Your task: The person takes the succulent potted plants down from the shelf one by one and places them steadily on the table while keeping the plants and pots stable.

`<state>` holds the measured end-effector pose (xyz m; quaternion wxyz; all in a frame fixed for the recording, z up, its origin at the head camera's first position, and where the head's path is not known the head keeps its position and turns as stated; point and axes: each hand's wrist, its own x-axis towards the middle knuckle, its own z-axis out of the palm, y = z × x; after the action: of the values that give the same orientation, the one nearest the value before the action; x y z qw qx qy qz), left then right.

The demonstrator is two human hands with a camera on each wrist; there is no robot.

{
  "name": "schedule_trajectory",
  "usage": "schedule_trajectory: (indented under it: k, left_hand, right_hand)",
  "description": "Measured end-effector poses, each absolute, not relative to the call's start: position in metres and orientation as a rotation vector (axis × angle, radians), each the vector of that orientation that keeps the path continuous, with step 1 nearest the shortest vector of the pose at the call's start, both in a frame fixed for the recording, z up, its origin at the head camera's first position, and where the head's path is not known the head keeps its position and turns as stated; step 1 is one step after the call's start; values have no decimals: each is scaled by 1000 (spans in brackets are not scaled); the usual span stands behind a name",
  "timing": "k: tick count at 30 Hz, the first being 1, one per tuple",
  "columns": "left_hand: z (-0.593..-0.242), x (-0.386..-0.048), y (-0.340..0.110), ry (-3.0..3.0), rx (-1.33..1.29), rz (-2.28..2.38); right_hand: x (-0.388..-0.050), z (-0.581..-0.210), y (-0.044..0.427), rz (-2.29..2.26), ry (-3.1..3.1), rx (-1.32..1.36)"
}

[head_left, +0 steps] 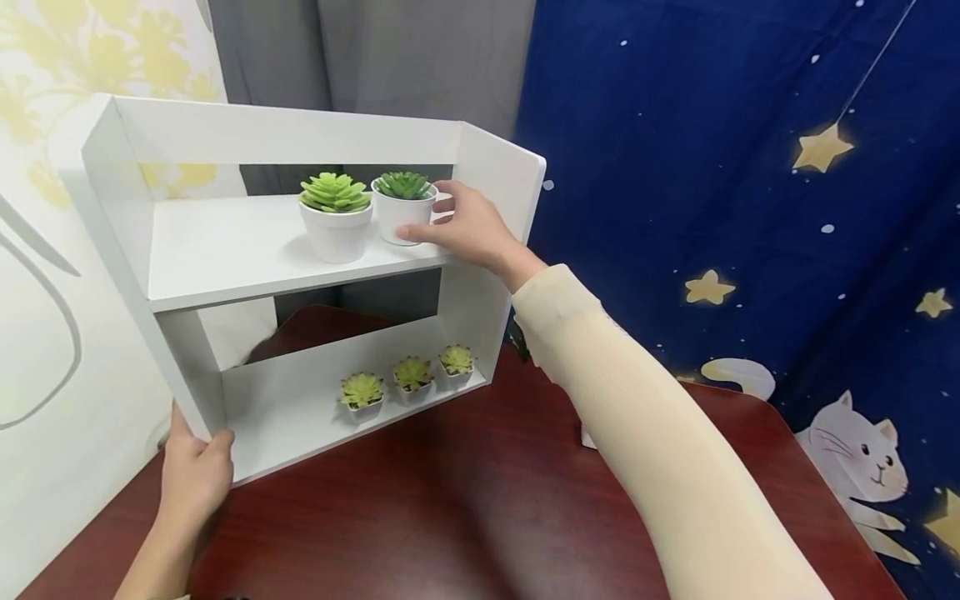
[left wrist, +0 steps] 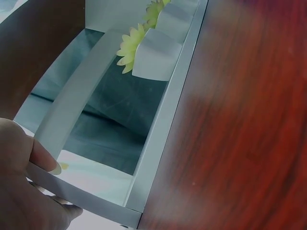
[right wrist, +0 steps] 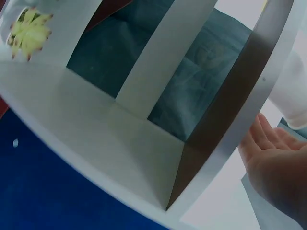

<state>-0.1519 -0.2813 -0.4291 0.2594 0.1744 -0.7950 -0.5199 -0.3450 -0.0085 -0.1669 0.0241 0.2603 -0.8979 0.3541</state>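
A white two-tier shelf (head_left: pixel 213 242) stands tilted in the head view. My left hand (head_left: pixel 197 475) grips the lower part of its left side panel, thumb inside and fingers outside; the left wrist view shows this hand (left wrist: pixel 29 177) close up. On the upper tier, my right hand (head_left: pixel 472 225) holds a dark green potted succulent (head_left: pixel 393 218), thumb across the front of its white pot and fingers at its right side. Beside it sits a light green potted succulent (head_left: pixel 337 229). In the right wrist view, the right hand (right wrist: pixel 278 163) is partly cut off.
Three small potted succulents (head_left: pixel 412 377) line the front of the lower tier. The dark red wooden table (head_left: pixel 420 517) lies below. Behind are a grey curtain (head_left: pixel 427 58) and a blue starry curtain (head_left: pixel 637 167). A small white object (head_left: pixel 587 437) is partly hidden by the right sleeve.
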Motion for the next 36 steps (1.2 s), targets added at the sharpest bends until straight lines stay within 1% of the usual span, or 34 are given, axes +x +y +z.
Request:
schedule_trajectory:
  k: [9,21,30,36]
  left_hand:
    - [-428,-153,-281,-2156,484,-1417]
    - [-426,-152,-283,-2152,493,-1415]
    - [-425,-153,-279,-2138,437,-1421]
    - [-426,-153,-278,-2139,422,-1417]
  right_hand:
    - [-338,-164,-28,1191,-2756,618]
    - [-332,-164,-30,1183,-2695,553]
    - [-324,-159,-4,1360,-2575,552]
    - [-313,-166,19,1351,-2538,559]
